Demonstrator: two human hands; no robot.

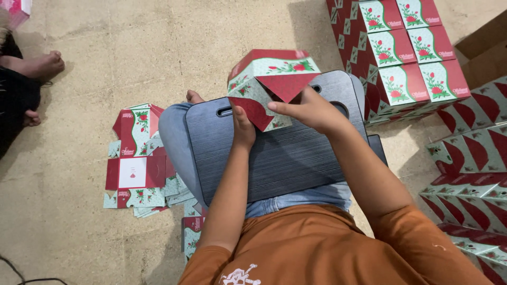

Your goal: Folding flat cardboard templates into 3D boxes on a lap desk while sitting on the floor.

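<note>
Floor; hands [274, 119] (fingers curled) on box [272, 84]

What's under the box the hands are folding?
Under the half-folded rose-print box, held by the left hand and right hand, is a dark ridged plastic board resting on the lap. The board covers most of the jeans beneath it.

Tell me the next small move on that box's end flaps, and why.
Probably press the upper red flap down over the lower red flap. The box rests on the dark board with this end open. The left hand pins the lower flap, while the right hand grips the upper one, which stands raised and not yet tucked.
</note>
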